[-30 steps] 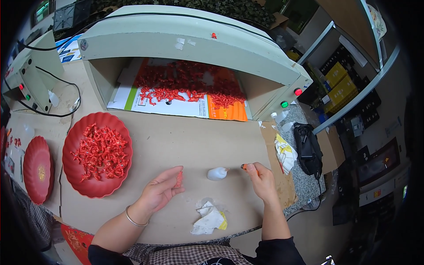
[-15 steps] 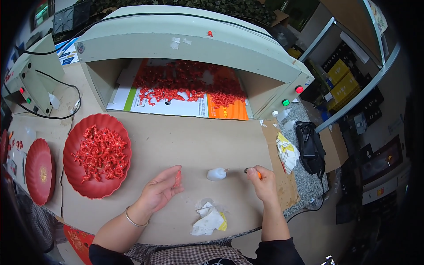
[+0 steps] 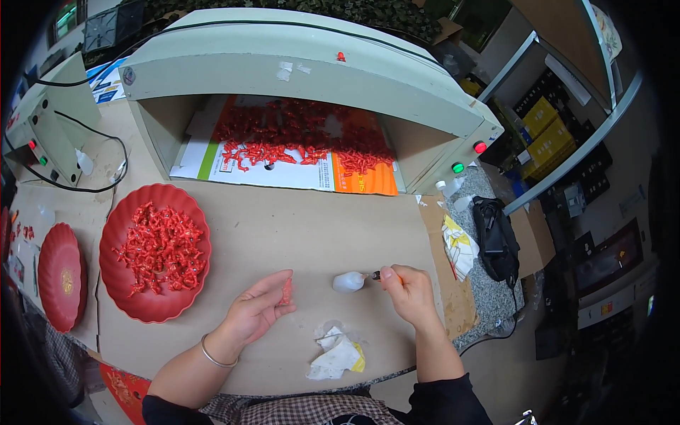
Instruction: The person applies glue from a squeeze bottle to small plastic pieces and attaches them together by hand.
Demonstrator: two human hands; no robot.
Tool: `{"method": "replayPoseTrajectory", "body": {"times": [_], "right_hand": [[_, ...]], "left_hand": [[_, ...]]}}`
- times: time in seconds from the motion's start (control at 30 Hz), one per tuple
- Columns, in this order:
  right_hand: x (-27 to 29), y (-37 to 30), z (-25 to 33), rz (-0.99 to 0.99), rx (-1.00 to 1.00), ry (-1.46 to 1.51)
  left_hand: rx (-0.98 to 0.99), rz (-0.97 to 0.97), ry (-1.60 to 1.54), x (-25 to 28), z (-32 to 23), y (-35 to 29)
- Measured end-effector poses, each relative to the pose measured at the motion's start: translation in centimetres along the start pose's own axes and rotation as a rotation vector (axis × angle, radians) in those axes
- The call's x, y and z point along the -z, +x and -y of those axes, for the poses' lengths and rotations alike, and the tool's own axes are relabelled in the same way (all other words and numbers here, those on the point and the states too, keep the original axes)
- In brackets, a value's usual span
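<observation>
My left hand [image 3: 253, 312], a bracelet on its wrist, is held above the table with the palm turned inward. Its fingers keep hold of a small red plastic figure [image 3: 287, 291], partly hidden. My right hand [image 3: 412, 296] pinches a slim tool with an orange part and a dark front end [image 3: 375, 275]; its exact kind is unclear. That front end meets the nozzle of a small whitish squeeze bottle [image 3: 347, 282] lying on its side between my hands. Close to me lies a crumpled white and yellow wipe [image 3: 336, 355].
A scalloped red bowl [image 3: 157, 313] heaped with red figures stands on the left, beside another red dish [image 3: 60, 297]. At the back, a pale arched box [image 3: 297, 71] shelters many red figures on cardboard. A second wipe [image 3: 459, 248] and a black pouch [image 3: 497, 237] lie right.
My right hand has moved left, bringing the tool's dark front end from a gap away up to the bottle's nozzle. My left hand has barely shifted.
</observation>
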State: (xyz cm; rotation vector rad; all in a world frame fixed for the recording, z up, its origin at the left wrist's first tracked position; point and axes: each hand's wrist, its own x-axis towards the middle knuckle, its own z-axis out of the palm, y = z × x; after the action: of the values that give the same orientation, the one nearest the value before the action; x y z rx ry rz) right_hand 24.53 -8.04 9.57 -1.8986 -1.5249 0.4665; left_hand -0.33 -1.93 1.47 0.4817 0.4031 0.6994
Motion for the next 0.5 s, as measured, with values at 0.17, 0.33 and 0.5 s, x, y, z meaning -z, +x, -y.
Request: {"method": "replayPoseTrajectory", "body": {"times": [0.17, 0.33, 0.5], "right_hand": [[0.0, 0.0, -0.3, -0.002, 0.005, 0.013], [0.1, -0.1, -0.2, -0.007, -0.031, 0.010], [0.8, -0.3, -1.6, -0.028, -0.144, -0.136]], "left_hand": [[0.001, 0.002, 0.005, 0.0, 0.1, 0.1], [0.000, -0.004, 0.013, 0.1, 0.2, 0.1], [-0.007, 0.000, 0.001, 0.3, 0.1, 0.0]]}}
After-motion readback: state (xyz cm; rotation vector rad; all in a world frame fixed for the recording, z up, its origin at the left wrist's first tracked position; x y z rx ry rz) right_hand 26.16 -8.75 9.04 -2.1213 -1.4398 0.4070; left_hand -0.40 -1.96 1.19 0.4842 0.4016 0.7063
